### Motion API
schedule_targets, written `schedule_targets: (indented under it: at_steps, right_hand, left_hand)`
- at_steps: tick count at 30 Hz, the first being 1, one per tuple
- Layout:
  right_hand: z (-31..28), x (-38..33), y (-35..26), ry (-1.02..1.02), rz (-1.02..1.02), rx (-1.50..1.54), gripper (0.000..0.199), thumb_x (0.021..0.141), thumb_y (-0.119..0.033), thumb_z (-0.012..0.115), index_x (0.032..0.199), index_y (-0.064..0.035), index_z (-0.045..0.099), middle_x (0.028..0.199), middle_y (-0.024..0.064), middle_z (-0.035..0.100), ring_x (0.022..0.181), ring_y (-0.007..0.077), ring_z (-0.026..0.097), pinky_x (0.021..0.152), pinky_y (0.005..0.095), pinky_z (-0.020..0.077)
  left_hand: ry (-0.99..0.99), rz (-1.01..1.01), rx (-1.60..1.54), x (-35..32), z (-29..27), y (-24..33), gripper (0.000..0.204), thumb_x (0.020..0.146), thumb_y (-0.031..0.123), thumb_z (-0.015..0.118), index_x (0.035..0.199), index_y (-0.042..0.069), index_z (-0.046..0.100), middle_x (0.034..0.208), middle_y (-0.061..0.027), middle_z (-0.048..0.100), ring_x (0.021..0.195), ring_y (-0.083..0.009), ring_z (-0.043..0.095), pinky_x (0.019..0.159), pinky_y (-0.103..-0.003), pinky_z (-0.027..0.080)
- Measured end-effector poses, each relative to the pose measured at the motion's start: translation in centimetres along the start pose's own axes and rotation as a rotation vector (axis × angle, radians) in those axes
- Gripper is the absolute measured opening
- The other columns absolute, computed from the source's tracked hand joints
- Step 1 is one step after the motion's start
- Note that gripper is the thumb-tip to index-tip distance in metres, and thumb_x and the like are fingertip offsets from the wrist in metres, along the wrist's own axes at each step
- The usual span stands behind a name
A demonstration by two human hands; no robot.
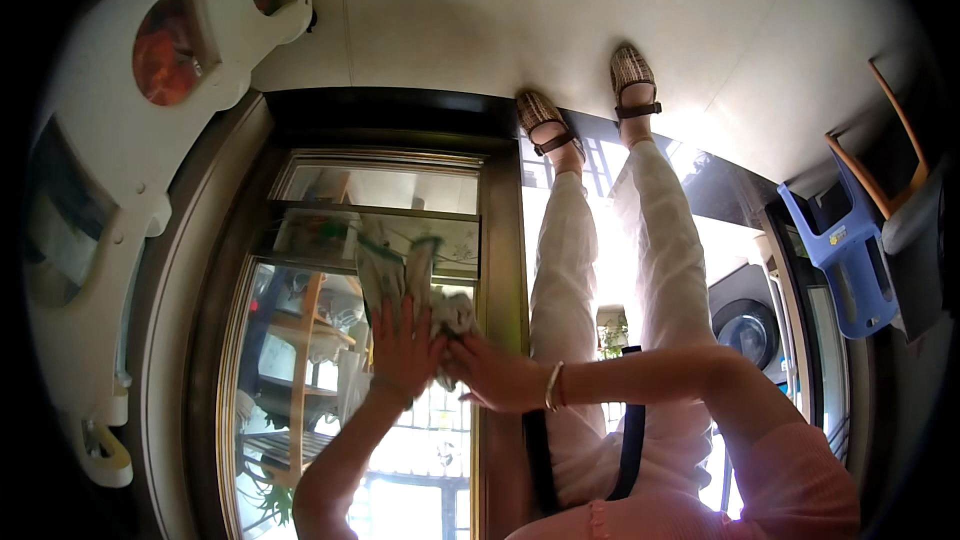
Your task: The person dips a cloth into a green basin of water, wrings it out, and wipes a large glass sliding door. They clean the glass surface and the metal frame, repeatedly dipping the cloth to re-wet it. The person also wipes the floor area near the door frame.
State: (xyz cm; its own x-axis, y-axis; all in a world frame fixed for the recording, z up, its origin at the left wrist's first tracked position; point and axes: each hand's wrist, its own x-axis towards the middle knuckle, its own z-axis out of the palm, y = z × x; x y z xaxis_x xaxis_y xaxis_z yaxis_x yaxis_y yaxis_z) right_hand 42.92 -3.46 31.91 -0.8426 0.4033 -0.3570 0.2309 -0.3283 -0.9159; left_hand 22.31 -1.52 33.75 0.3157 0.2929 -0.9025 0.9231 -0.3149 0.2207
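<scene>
Pale cloth (pixel 440 315) bunched against the glass door (pixel 330 360), your left hand (pixel 403 345) spread flat over it, your right hand (pixel 497 372) pinching its edge, gold bangle (pixel 553 386) on that wrist, blue plastic chair (pixel 848 255) well apart

cloth (pixel 448 315) between hands, against window (pixel 330 380)
</scene>
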Motion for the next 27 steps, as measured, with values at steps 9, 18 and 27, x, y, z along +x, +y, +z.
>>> schedule_targets:
  at_steps: [9, 18, 27]
  right_hand:
    - [-0.9, 8.4, 16.8, 0.104, 0.236, -0.258, 0.045, 0.092, -0.037, 0.058, 0.117, -0.0005, 0.061, 0.119, 0.0188, 0.058, 0.113, 0.0356, 0.053, 0.099, 0.0426, 0.0417]
    - [-2.4, 16.6, 22.6, 0.030, 0.104, -0.478, 0.025, 0.092, -0.033, 0.055, 0.098, -0.0158, 0.073, 0.114, 0.0129, 0.063, 0.123, 0.0338, 0.048, 0.102, 0.0451, 0.0413]
    - [0.5, 28.2, 18.9, 0.087, -0.093, -0.417, 0.024, 0.085, -0.034, 0.059, 0.098, -0.0217, 0.074, 0.126, 0.0067, 0.061, 0.127, 0.0319, 0.045, 0.110, 0.0478, 0.0319]
  left_hand:
    - [-0.252, -0.022, -0.072, 21.2, 8.2, -5.4, 0.052, 0.100, 0.044, 0.040, 0.143, 0.017, 0.047, 0.153, -0.0092, 0.037, 0.141, -0.0411, 0.029, 0.116, -0.053, 0.021]
    - [-0.316, 0.087, 0.221, 26.9, 9.3, -12.5, 0.047, 0.093, 0.033, 0.052, 0.140, 0.026, 0.048, 0.153, -0.0062, 0.037, 0.140, -0.0363, 0.033, 0.114, -0.049, 0.029]
    - [-0.348, -0.107, 0.346, 22.6, 6.1, -27.6, 0.065, 0.076, 0.042, 0.074, 0.131, 0.013, 0.053, 0.149, -0.0065, 0.040, 0.138, -0.0298, 0.037, 0.112, -0.047, 0.033]
